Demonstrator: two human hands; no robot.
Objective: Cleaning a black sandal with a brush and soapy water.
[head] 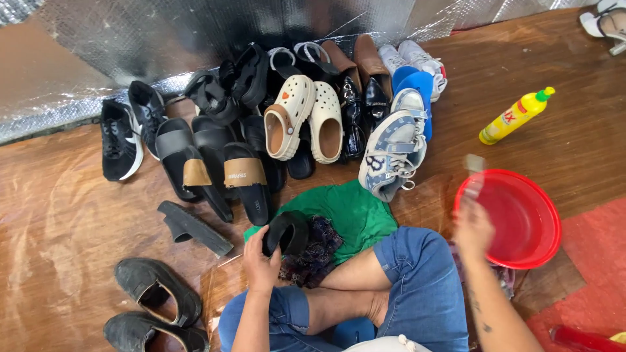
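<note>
Two hands at work: the left hand [261, 261] grips a black slipper [285, 233] at lower centre, best held steady, while the blurred right hand [473, 225] pinches a brush [474, 176] at the red basin [544, 215].

Worn wooden floor [59, 215] — crinkled silver foil sheet [195, 26] along the wall, red mat [596, 241] at right.

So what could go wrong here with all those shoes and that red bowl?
The right hand is moving something blurred over the red basin, which might splash the wooden floor. The left hand grips the black sandal only by its edge, so it may slip. The yellow bottle lies on its side and might leak.
</note>
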